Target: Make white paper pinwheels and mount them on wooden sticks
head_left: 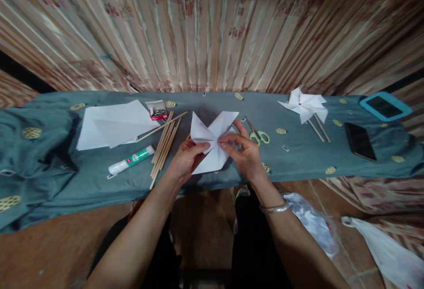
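Observation:
Between my hands is a white paper pinwheel (213,163), its blades folded in toward the middle. My left hand (188,155) grips its left side, with the thumb near the centre. My right hand (243,150) pinches at the centre from the right; whether a pin sits between those fingertips is too small to tell. Wooden sticks (165,145) lie in a bundle just left of my left hand. Scissors with light green handles (260,137) rest beyond my right hand.
White paper sheets (109,123), a small red-and-white box of metal pieces (157,111) and a glue stick (131,160) lie at left. Rightward are finished-looking pinwheels (306,105) with sticks, a black phone (360,141) and a blue-framed tablet (386,105). Plastic bags (311,222) lie on the floor.

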A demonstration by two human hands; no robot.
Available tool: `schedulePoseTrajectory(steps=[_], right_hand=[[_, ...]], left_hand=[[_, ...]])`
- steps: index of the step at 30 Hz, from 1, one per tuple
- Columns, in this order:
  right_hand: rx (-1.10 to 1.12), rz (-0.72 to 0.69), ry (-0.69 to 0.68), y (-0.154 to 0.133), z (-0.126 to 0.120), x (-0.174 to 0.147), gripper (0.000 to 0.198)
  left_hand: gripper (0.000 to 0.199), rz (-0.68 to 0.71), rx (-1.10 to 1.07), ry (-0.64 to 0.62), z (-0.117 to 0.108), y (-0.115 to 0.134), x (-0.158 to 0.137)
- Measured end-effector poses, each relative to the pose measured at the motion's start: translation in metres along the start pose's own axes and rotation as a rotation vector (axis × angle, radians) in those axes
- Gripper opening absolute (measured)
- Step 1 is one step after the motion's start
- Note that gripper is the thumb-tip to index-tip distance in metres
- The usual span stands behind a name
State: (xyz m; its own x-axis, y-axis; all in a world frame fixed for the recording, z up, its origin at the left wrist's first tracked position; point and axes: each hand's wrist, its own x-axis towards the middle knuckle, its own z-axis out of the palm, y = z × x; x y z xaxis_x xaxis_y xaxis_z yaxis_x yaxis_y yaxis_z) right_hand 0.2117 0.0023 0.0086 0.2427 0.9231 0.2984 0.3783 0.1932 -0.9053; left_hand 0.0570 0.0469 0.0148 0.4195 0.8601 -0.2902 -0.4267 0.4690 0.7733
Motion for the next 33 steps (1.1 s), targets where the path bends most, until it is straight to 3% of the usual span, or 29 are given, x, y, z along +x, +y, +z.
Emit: schedulePoseTrajectory(steps=[33], right_hand=[[0.057,0.014,-0.030,0.0026,0.0018,-0.0018,0.006]], left_hand=[[0.027,-0.001,-0.012,-0.016,-0.0020,-0.0006,-0.0010]])
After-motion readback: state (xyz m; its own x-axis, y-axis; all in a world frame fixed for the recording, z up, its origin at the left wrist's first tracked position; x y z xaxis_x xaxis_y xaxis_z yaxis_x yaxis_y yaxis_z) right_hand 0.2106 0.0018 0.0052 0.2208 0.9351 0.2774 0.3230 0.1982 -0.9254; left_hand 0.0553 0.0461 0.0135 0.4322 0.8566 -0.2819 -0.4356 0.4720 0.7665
